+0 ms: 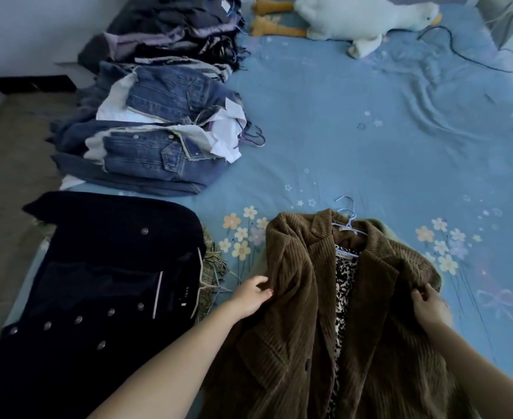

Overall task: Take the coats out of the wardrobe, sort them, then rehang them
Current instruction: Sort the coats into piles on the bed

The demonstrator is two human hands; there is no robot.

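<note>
A blue flowered bed (370,140) holds everything. Along its left edge lie a dark pile of clothes (173,34), denim jackets (158,140) and a black coat (98,291). At the near edge lies a brown corduroy coat (315,313) (hanger (347,220) inside). The left hand (253,294) pinches its left shoulder; the right hand (430,305) grips its right shoulder.

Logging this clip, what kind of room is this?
Most likely a bedroom: coats lie on a bed with a blue flowered sheet, a plush goose at its far end, and stacked denim jackets.
</note>
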